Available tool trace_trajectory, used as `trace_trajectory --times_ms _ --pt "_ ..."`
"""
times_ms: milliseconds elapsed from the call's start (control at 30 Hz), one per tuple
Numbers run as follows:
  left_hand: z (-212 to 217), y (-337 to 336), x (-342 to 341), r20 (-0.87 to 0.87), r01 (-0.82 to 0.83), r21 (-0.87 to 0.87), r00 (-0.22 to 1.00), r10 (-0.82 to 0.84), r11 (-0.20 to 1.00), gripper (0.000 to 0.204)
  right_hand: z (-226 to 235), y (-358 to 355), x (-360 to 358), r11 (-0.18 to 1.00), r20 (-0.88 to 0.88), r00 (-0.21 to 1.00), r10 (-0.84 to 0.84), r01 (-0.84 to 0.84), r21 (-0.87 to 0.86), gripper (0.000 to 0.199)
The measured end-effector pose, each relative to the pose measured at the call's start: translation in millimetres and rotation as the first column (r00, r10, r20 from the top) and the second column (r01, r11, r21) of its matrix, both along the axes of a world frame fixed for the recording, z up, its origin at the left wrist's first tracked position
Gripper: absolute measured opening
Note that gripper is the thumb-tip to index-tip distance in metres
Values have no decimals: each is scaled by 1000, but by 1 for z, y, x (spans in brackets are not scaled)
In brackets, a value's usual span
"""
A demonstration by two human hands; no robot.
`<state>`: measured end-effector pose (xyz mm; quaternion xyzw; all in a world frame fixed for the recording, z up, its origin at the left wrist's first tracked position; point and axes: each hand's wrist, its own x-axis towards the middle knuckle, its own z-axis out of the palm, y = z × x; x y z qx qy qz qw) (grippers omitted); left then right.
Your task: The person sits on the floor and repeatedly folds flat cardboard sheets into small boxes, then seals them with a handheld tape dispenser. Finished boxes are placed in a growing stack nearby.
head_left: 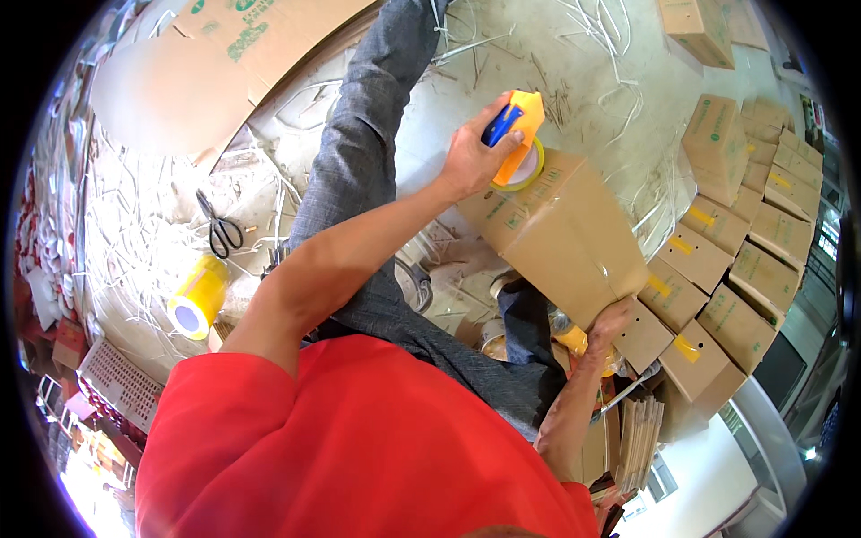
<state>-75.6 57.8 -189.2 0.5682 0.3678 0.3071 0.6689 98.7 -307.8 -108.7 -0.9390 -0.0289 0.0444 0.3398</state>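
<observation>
My left hand (480, 148) is closed around an orange and blue tape dispenser (527, 117). A wide tape roll (527, 169) sits in the dispenser, at the far end of a brown cardboard box (569, 238). The box lies tilted in front of me, above my right leg. At its near right corner my right hand (614, 321) grips the cardboard edge; some of its fingers are hidden. Just below the box, beside my right forearm, is something yellow (572, 339), mostly covered.
Black-handled scissors (220, 226) and a yellow tape roll (199, 296) lie to my left among white strapping scraps. Stacked cardboard boxes (753, 242) stand at right. A large cardboard sheet (269, 45) is far left, a white plastic basket (118, 386) near left.
</observation>
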Motion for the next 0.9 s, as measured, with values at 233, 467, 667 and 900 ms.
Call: trace_trajectory --times_ms 233,467,667,900 --pt "-90 -4 -1 -276 -60 10 959 61 998 68 -10 -15 16 995 33 998 46 -43 -93 59" --pt "8 21 -24 -195 39 66 980 -26 997 69 -1 -12 13 999 -83 996 -25 28 28 59" --pt "107 75 -135 -111 -45 475 988 110 879 66 -13 -60 29 989 51 988 149 -148 -13 60" --pt "-21 77 -287 -610 53 473 740 284 879 83 -10 -55 27 995 126 988 -90 96 -41 60"
